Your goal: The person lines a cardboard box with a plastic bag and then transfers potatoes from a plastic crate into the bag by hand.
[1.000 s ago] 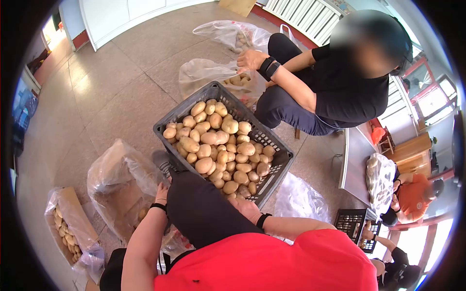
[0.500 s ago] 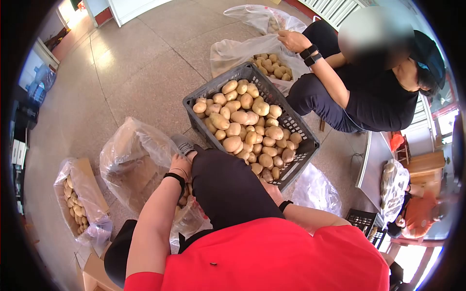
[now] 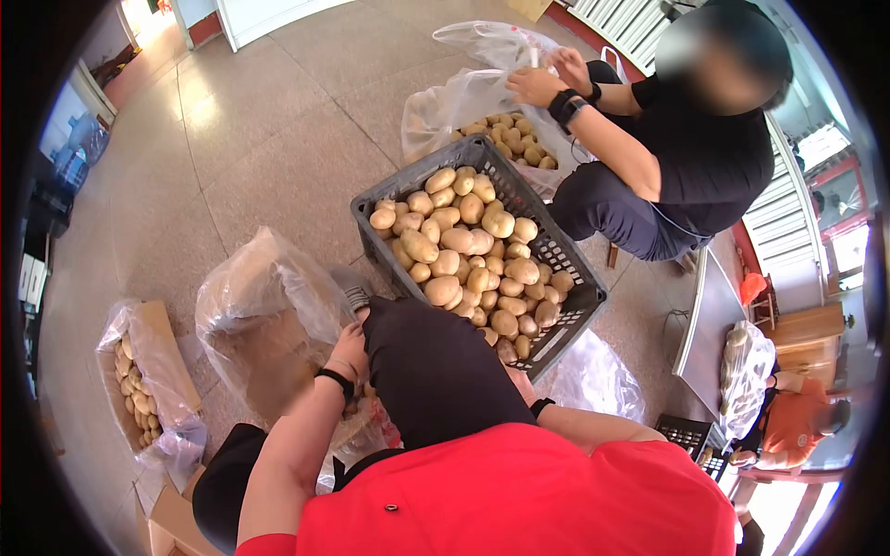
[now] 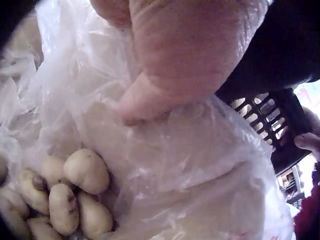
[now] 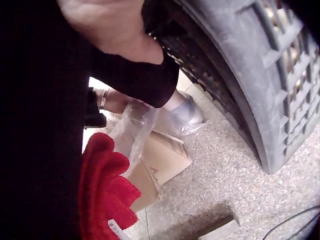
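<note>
A black slatted crate (image 3: 556, 248) heaped with potatoes (image 3: 457, 240) stands on the floor in front of my knee. My right hand (image 3: 524, 382) grips its near side; in the right wrist view the thumb lies by the crate wall (image 5: 250, 65), the other fingers hidden. To the left, my left hand (image 3: 348, 352) holds the edge of a clear plastic bag (image 4: 190, 160) lining a cardboard box (image 3: 269, 361). The left wrist view shows the thumb (image 4: 150, 95) bent down over the plastic. Several potatoes (image 4: 86, 171) lie inside that bag.
At far left stands another plastic-lined box (image 3: 167, 347) with potatoes. Across the crate a person (image 3: 705, 139) in black crouches by a plastic bag of potatoes (image 3: 510, 139). Crumpled plastic (image 3: 598, 375) lies right of the crate, near a metal table (image 3: 705, 334).
The head view has swung, so the crate and boxes appear farther right than a second ago. The crouching person now has both hands raised together over the bags. My hands stay in place.
</note>
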{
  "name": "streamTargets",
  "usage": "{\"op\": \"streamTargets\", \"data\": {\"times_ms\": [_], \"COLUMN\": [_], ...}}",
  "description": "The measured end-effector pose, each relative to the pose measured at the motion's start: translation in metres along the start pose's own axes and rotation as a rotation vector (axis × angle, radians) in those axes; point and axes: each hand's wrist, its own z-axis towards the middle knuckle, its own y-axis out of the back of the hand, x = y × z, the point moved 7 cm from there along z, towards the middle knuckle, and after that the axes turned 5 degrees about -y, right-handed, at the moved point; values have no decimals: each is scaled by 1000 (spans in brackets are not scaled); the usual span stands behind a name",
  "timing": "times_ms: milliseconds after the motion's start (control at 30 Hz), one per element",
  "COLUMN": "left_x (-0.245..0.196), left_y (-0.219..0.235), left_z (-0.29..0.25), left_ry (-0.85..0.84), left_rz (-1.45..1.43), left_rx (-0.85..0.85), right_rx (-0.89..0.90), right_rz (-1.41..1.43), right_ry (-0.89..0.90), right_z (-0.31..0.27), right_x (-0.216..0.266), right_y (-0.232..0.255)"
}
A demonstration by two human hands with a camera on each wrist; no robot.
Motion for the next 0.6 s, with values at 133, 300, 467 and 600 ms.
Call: {"op": "streamTargets", "data": {"times_ms": [133, 300, 467, 600], "left_x": [-4, -26, 20, 66], "left_y": [-14, 11, -44, -164], "left_z": [-32, -66, -78, -10], "left_ry": [172, 276, 902, 936], "left_rz": [0, -124, -771, -958], "left_rx": [-403, -574, -711, -354], "right_rx": [-7, -46, -34, 21], "right_rz": [13, 29, 69, 115], "right_ry": [31, 55, 47, 3], "right_z": [0, 4, 2, 6], "right_x": [2, 18, 10, 16], "right_y": [5, 17, 14, 23]}}
